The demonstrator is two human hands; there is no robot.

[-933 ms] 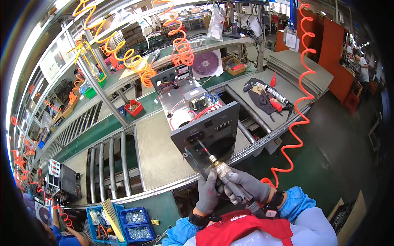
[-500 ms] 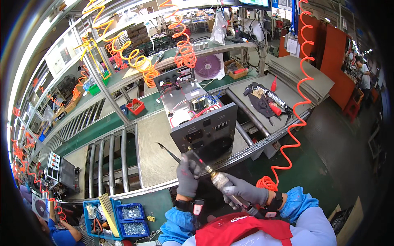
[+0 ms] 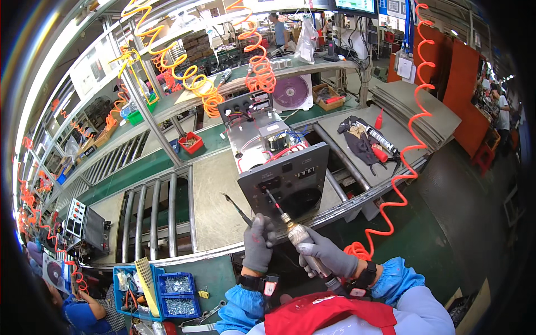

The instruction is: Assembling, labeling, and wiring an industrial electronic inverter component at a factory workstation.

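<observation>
My right hand point(image 3: 328, 254), in a grey glove, is wrapped round a powered screwdriver point(image 3: 298, 233) with a metal body. Its long bit reaches the dark panel point(image 3: 304, 195) of an electrical unit, near a socket opening at the panel's left; whether a screw sits under the tip is too small to tell. A slim dark pointed tool point(image 3: 237, 207) sticks up out of my gloved left hand point(image 3: 258, 244), left of the panel and clear of it. Behind the panel lies the unit's open metal chassis point(image 3: 254, 137), with a transformer and red, blue and white wires.
Steel rollers point(image 3: 153, 218) flank the metal plate point(image 3: 215, 223) under the unit. A coiled orange hose point(image 3: 405, 195) hangs at right, near a dark cloth point(image 3: 357, 142) and red bottle point(image 3: 379, 119). Blue bins of small hardware point(image 3: 178, 296) stand at lower left; beyond them a co-worker point(image 3: 86, 310) bends over.
The screwdriver has swung up and left, bringing its bit from in front of the panel to its face. My left hand has drawn back slightly, still gripping the slim tool.
</observation>
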